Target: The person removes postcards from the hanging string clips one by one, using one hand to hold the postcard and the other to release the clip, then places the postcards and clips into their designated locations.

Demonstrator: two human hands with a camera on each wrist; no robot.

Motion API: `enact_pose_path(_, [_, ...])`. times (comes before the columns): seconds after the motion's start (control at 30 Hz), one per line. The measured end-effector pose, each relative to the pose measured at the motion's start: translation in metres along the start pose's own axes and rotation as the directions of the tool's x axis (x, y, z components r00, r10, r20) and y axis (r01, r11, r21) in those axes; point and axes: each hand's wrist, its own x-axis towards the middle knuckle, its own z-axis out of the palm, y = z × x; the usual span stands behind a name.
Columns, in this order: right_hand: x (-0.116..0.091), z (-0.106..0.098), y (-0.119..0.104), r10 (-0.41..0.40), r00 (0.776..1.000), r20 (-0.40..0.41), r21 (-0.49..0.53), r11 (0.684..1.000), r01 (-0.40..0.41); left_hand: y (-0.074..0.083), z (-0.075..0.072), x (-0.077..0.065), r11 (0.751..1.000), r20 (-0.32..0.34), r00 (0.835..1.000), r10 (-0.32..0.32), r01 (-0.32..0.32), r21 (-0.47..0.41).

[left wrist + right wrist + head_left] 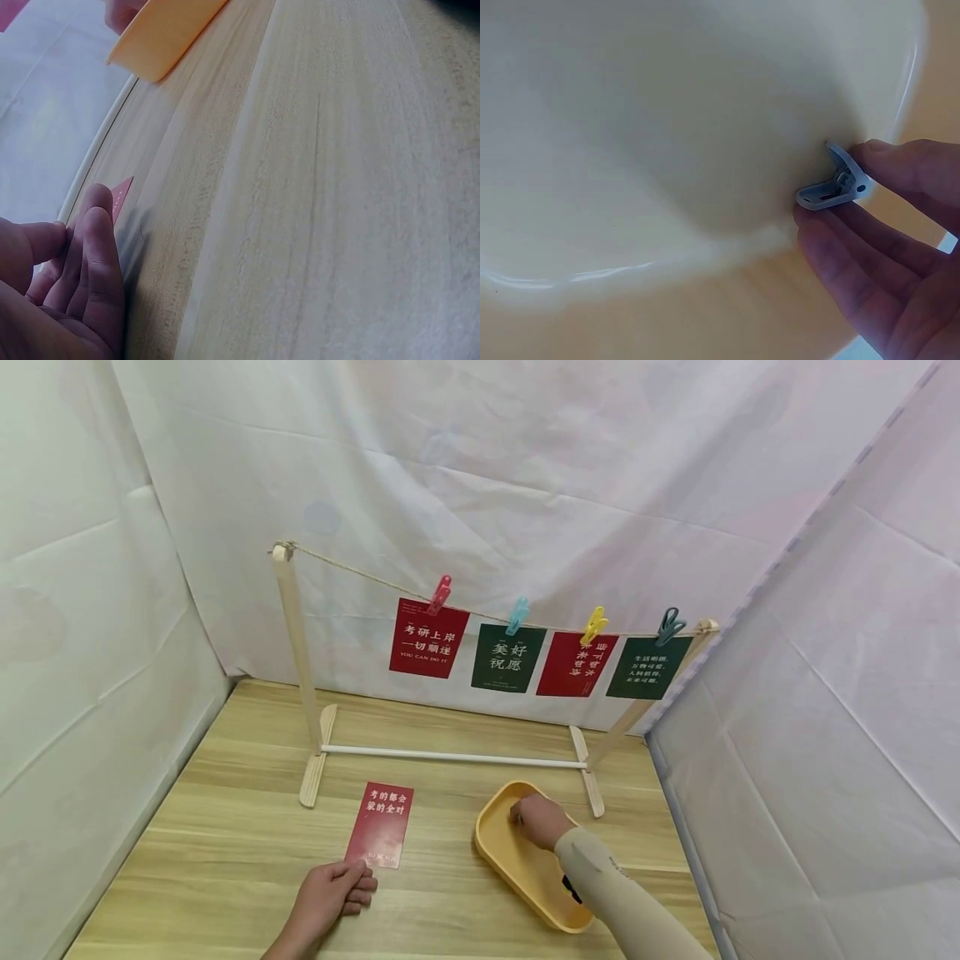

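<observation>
A red card (381,827) with white lettering lies at the front of the wooden table. My left hand (330,897) pinches its near left corner between thumb and fingers; in the left wrist view only a small red tip of the card (121,196) shows past the fingers. My right hand (542,821) reaches into the far end of a yellow tray (517,887). Between thumb and fingers it holds a small blue-grey plastic clothespin (838,184), low over the tray floor in the right wrist view. The fingertips are hidden in the head view.
Behind stands a wooden frame (300,652) with a string and a white crossbar (450,755). Pink (440,594), light blue (517,615), yellow (595,625) and dark green (671,627) clothespins hold red and green cards on the string. White cloth walls (487,485) surround the table.
</observation>
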Motion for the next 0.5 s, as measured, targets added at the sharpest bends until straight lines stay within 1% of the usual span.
enact_pose_path(0.2, [-0.002,0.002,0.0,0.025,1.0,-0.006,-0.007,1.0,-0.025,0.001,-0.001,0.002,1.0,0.002,1.0,-0.015,0.015,-0.021])
enact_pose_path(0.3, [-0.003,0.002,0.0,0.025,1.0,-0.007,-0.003,1.0,-0.025,0.004,-0.001,0.003,1.0,-0.005,1.0,-0.011,0.011,-0.013])
enact_pose_path(0.43, [-0.003,0.005,0.002,-0.011,1.0,-0.015,-0.007,1.0,0.011,0.009,-0.003,0.005,1.0,-0.028,1.0,0.007,-0.007,0.007])
enact_pose_path(0.5, [-0.002,0.009,0.006,-0.068,0.997,-0.032,-0.015,0.998,0.068,0.011,-0.004,0.007,1.0,-0.039,0.999,0.015,-0.015,0.018])
